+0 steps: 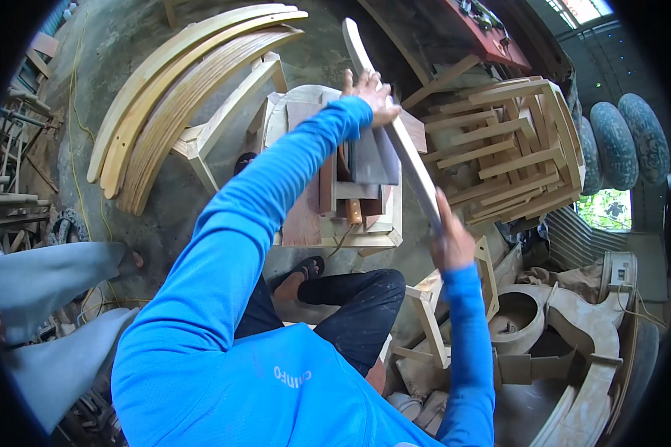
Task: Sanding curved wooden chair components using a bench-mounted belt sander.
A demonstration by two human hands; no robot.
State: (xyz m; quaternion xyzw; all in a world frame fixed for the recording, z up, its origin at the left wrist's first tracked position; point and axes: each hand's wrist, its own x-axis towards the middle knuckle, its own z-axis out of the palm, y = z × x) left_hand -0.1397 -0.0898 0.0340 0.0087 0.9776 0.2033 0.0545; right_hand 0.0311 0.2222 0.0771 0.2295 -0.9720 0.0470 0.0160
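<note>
A long, curved wooden slat [411,155] slants across the view from top centre to lower right, above a low wooden work stand [384,238]. My left hand [373,98] wraps over its upper half, fingers bent across the wood. Lower down, at the near end, my right hand [452,240] holds the slat; this hand is slightly blurred. Below my left hand hangs a grey flat piece [378,160], smeared by motion, whose kind I cannot make out. A tool with a wooden handle [354,211] rests on the stand, partly covered.
Several curved wooden boards [194,97] lie stacked on wooden frames at the left. More slatted frames [514,141] are piled at the right, near dark round tubes [615,145]. Large machine parts [600,343] stand lower right. Another person's grey trouser legs [60,298] are at lower left.
</note>
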